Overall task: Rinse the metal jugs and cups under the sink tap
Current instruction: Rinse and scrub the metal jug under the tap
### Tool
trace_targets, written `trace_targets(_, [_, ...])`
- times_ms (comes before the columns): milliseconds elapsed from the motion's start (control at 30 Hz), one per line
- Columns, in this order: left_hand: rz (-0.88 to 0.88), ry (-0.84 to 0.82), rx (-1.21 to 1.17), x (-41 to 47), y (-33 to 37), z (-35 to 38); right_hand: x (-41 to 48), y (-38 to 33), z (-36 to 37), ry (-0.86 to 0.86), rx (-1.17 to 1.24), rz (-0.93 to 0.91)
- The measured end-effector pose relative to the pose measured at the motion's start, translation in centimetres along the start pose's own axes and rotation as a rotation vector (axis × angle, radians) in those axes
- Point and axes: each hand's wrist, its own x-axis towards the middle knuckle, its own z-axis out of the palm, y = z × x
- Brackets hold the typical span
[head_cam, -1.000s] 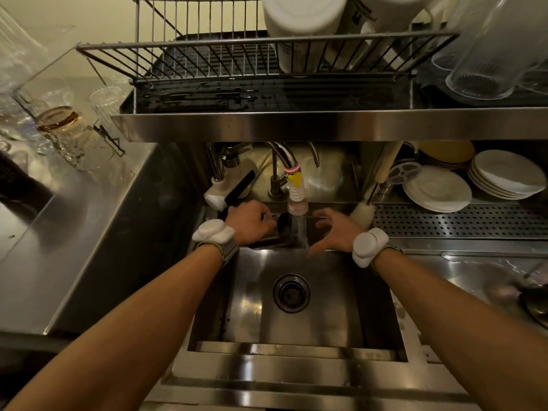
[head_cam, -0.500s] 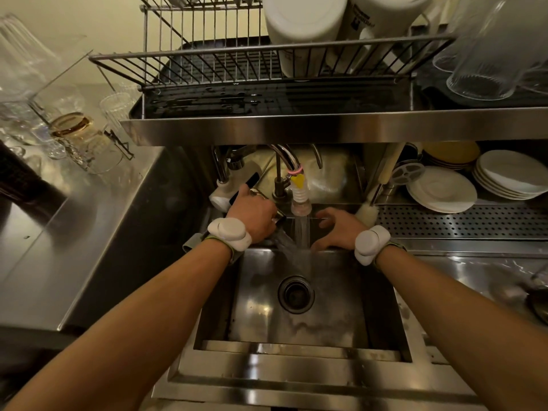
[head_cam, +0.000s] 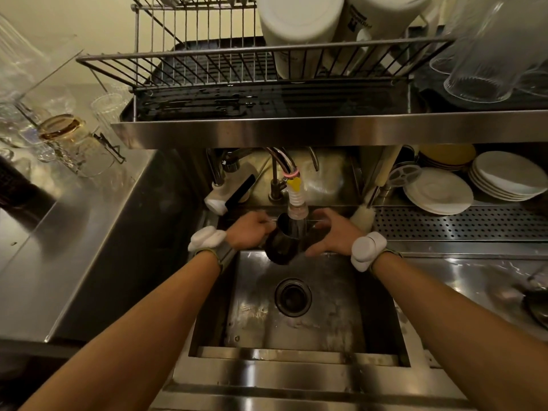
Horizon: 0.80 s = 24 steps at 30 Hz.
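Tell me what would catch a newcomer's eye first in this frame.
Two bare hands, left and right, meet at the back of the stainless steel sink, with a dark metal jug held under the tap with the yellow fitting. Above hangs a wire dish rack holding white containers; stacked white plates sit right.

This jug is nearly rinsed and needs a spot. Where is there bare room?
Free: the steel counter left of the sink, short of the glasses; the perforated drainboard below the plates; the left half of the wire rack. Crowded: its right half.
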Motion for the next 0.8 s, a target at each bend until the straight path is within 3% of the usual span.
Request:
trace_targets(133, [-0.083,-0.068,-0.436,0.3,-0.6,1.2,0.4,0.3,1.5,0.002,0.147,-0.023])
trace_targets(267, [-0.085,-0.099,-0.548,0.4,-0.4,0.9,1.5,-0.4,3.0,0.046,0.181,-0.074])
trace_targets(333, [-0.064,-0.092,-0.464,0.5,-0.6,0.4,1.7,0.2,3.4,0.066,0.149,-0.053])
trace_targets(433, [-0.062,0.054,-0.226,0.7,-1.1,-0.4,1.8,0.6,2.9,0.157,0.144,-0.014])
trace_targets(533, [-0.073,0.141,-0.183,1.1,-1.9,-0.9,1.7,-1.4,1.8,0.164,0.190,-0.092])
trace_targets(633, [-0.089,0.162,-0.147,1.2,-2.3,-1.4,0.9,-2.7,1.0,0.100,0.177,-0.127])
trace_targets(800, [-0.080,0.170,-0.081,1.0,-3.0,-1.8,0.8,-2.6,1.0,0.144,0.191,-0.127])
